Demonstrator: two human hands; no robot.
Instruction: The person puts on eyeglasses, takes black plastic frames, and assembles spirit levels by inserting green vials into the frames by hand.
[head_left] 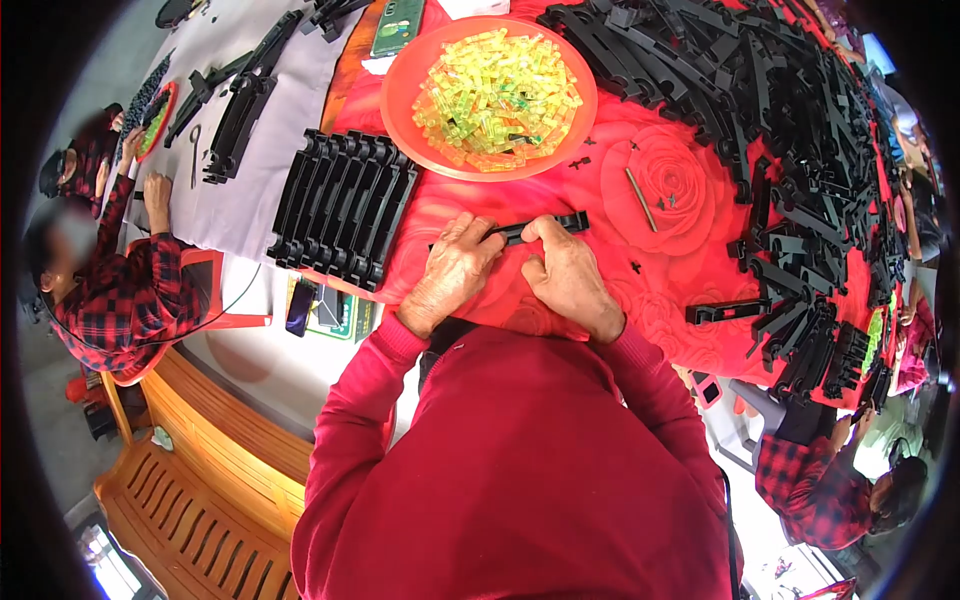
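Note:
A long black plastic part [515, 232] lies crosswise before me on the red cloth. My left hand [462, 262] is closed over its left end, covering most of that side. On its right half, my right hand [565, 272] presses with curled fingers, and the part's right end sticks out past them. Just beyond my hands stands an orange-red bowl [392, 125] full of small yellow-green translucent pieces [497, 90]. Left of it, several similar black parts [345, 205] lie side by side in a neat row.
A big heap of black parts [740, 90] covers the table's right side. A thin stick [640, 200] and small black bits [580, 162] lie on the red cloth [690, 250]. People sit at left and right. A wooden bench [200, 500] stands at lower left.

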